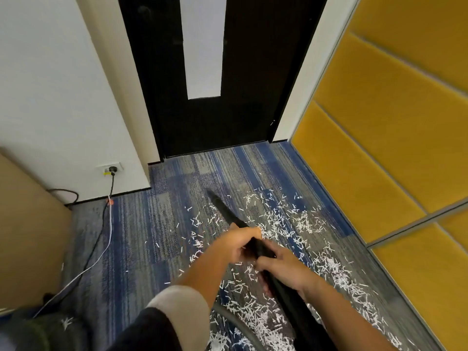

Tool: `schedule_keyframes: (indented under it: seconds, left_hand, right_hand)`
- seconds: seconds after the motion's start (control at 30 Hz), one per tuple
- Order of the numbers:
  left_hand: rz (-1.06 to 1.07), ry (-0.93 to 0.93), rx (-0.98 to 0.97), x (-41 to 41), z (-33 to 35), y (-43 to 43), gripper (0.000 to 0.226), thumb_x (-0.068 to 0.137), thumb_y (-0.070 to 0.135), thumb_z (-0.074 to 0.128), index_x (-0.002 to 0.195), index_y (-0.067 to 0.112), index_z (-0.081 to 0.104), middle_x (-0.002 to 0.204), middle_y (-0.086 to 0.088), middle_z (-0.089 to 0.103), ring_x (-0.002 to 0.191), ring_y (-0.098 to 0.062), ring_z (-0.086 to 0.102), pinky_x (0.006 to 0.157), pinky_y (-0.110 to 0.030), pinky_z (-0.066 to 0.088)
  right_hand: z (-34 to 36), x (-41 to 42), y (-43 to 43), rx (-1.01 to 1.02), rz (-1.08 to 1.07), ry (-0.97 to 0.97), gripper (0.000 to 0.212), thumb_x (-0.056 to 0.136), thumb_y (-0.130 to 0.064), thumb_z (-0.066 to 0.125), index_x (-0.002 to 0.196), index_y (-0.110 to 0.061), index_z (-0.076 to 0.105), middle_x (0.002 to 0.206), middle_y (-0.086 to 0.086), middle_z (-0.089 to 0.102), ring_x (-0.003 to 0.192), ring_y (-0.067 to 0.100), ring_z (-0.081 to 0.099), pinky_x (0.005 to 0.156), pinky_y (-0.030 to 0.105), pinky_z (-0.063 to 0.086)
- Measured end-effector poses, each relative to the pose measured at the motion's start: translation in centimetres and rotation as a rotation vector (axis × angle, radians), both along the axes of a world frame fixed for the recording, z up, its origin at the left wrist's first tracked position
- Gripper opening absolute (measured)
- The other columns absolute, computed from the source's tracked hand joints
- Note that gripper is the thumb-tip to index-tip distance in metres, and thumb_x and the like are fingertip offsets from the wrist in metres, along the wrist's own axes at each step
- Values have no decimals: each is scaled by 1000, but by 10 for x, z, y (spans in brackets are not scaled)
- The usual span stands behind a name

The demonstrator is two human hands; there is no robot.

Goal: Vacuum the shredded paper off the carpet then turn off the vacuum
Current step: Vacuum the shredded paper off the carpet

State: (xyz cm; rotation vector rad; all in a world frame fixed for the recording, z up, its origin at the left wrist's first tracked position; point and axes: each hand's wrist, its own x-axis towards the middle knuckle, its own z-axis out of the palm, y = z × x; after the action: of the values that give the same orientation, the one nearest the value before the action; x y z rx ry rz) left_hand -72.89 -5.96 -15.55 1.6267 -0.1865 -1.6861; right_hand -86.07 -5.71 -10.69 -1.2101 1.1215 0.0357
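A black vacuum wand [228, 211] slants from the lower right up toward the door, its tip low over the blue-grey carpet [141, 224]. My left hand [238, 245] grips the wand further up. Just behind it, my right hand [283, 268] grips the same tube. White shredded paper [286, 224] lies scattered over the carpet to the right of the wand and under my arms, thickest at the lower right. A grey hose [238, 325] curves below my forearms.
A black door [253, 110] stands ahead, with a yellow padded wall [379, 148] on the right. A black cord [98, 231] and a white cable run from a wall socket [111, 169] across the left carpet. A tan cabinet [27, 231] stands at the left.
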Motion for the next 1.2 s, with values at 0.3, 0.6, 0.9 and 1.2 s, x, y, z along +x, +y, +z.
schedule_keyframes:
  seconds: [0.3,0.6,0.9,1.2]
  left_hand:
    - [48,-105,160,-31,-9,32,59,93,20,58,141,7,25,83,-13,58,63,-22,63,57,-39,59]
    - [127,-122,128,-42,-11,45,52,100,17,44,143,24,17,95,-11,53,73,-21,60,71,-37,58]
    - [155,12,107,-72,-14,53,45,102,25,31,143,9,21,103,-21,61,67,-29,68,64,-45,59]
    - [213,39,134,-46,-19,63,28,98,14,46,119,20,28,102,-15,54,83,-31,62,63,-49,57]
  right_hand:
    - [13,-39,24,102,276,35,53,80,0,53,125,-25,40,69,9,56,48,18,53,45,26,47]
    - [18,-47,28,128,367,79,53,78,0,56,119,-24,35,71,11,57,49,21,56,45,28,50]
    - [11,-40,16,166,301,207,58,88,-61,45,106,-7,57,72,9,60,58,22,61,50,29,53]
    - [-15,-20,14,72,395,277,39,95,-9,46,129,-15,30,74,13,50,41,15,50,36,23,44]
